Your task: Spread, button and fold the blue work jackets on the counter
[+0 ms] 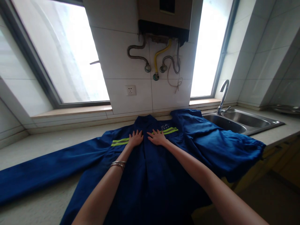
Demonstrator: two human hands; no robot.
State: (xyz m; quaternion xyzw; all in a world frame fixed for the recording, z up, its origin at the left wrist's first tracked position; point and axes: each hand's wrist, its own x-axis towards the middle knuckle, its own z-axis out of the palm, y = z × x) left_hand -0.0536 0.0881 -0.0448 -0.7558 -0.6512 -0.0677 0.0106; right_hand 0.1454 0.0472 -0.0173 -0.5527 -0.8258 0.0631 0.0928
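A dark blue work jacket with yellow-green reflective stripes lies spread front side up on the counter, its collar toward the wall. My left hand rests flat on the chest left of the front opening, fingers spread, over the end of a stripe. On the other side of the opening, my right hand lies flat with fingers apart, beside the right stripe and a small white print. One sleeve stretches out to the left; the other is bunched at the right, beside the sink. Neither hand grips the cloth.
A double steel sink with a faucet is set into the counter at the right. A water heater with hoses hangs on the tiled wall above a socket. Windows flank it. The counter's front edge runs along the right.
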